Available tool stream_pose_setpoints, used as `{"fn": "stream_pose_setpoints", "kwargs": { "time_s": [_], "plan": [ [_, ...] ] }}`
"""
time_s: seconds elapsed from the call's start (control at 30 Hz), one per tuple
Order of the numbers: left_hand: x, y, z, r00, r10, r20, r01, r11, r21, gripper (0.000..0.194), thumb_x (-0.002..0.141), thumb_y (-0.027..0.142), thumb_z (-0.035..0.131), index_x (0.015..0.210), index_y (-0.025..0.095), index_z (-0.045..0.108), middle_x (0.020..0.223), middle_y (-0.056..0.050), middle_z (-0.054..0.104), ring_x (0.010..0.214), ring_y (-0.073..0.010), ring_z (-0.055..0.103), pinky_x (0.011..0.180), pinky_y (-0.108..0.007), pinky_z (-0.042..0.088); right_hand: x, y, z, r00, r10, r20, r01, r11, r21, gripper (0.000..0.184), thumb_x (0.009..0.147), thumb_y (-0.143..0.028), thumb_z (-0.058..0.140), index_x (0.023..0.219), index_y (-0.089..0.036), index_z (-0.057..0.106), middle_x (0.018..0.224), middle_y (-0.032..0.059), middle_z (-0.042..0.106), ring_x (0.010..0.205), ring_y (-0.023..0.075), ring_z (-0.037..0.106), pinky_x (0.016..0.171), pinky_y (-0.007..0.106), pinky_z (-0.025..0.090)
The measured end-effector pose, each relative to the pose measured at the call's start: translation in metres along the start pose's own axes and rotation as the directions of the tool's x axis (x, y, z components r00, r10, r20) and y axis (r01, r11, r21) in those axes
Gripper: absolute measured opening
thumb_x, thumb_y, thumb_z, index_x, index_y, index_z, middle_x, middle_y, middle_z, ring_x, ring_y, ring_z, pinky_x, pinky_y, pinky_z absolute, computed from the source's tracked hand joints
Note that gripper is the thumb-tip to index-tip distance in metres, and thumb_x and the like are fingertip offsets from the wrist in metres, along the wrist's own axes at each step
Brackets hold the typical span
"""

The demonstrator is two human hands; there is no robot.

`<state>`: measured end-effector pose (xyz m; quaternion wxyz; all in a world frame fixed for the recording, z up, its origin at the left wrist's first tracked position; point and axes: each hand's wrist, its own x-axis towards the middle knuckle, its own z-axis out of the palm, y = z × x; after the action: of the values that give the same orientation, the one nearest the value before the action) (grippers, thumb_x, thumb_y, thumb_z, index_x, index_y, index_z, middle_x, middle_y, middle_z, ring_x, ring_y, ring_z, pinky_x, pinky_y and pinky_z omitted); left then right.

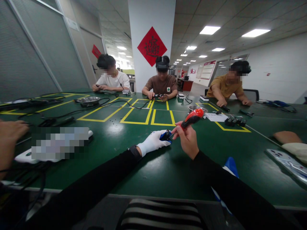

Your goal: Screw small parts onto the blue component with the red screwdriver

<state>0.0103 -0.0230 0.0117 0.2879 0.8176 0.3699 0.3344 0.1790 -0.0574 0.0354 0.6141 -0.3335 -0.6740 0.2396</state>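
Note:
My left hand [153, 142], in a white glove, rests on the green table [148, 169] and grips a small blue and black part [166, 135]. My right hand [187, 139], bare, is closed round a red-handled screwdriver [193, 118]. Its thin shaft points down to the left, with the tip at the blue part. Both my sleeves are black.
Three people sit at the far side handling small parts. Another person's hand [11, 131] is at the left edge, an arm [286, 137] at the right. Metal bowls [88, 100], black cables, yellow tape boxes, a white device [287, 163] and a blue object [231, 164] lie around.

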Motion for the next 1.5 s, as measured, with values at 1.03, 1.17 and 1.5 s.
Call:
{"fn": "stream_pose_setpoints", "kwargs": {
  "time_s": [1.03, 1.17, 1.5],
  "plan": [
    [-0.002, 0.004, 0.0, 0.992, -0.123, 0.036, 0.124, 0.992, -0.035, 0.034, 0.078, 0.047, 0.057, 0.09, 0.016, 0.062, 0.066, 0.002, 0.062, 0.053, -0.0127, 0.055, 0.051, -0.023, 0.04, 0.008, -0.017, 0.006, 0.999, 0.044, 0.006, -0.044, 0.943, 0.329, 0.016, 0.084, -0.027, 0.06, 0.098, -0.023, 0.056, 0.103, 0.0029, 0.06, 0.074, 0.0121, 0.06, 0.077, 0.033, 0.051],
    [-0.002, 0.003, 0.001, 0.992, -0.123, 0.024, 0.123, 0.992, -0.012, 0.035, 0.078, 0.047, 0.057, 0.093, 0.016, 0.062, 0.066, 0.001, 0.063, 0.055, -0.0136, 0.057, 0.052, -0.023, 0.042, 0.01, -0.017, 0.006, 1.0, -0.002, -0.025, 0.01, 0.942, 0.334, 0.013, 0.081, -0.024, 0.065, 0.083, -0.021, 0.053, 0.082, -0.0012, 0.062, 0.058, 0.0099, 0.057, 0.065, 0.03, 0.049],
    [-0.002, 0.002, 0.0, 0.994, -0.107, -0.012, 0.107, 0.991, 0.077, 0.041, 0.075, 0.051, 0.06, 0.098, 0.017, 0.063, 0.072, 0.001, 0.066, 0.061, -0.0151, 0.059, 0.062, -0.026, 0.045, 0.005, -0.012, 0.008, 0.999, 0.045, -0.01, -0.034, 0.871, 0.49, 0.025, 0.088, -0.025, 0.051, 0.112, -0.026, 0.049, 0.094, -0.0004, 0.056, 0.067, 0.0103, 0.057, 0.069, 0.03, 0.049]
  ]
}}
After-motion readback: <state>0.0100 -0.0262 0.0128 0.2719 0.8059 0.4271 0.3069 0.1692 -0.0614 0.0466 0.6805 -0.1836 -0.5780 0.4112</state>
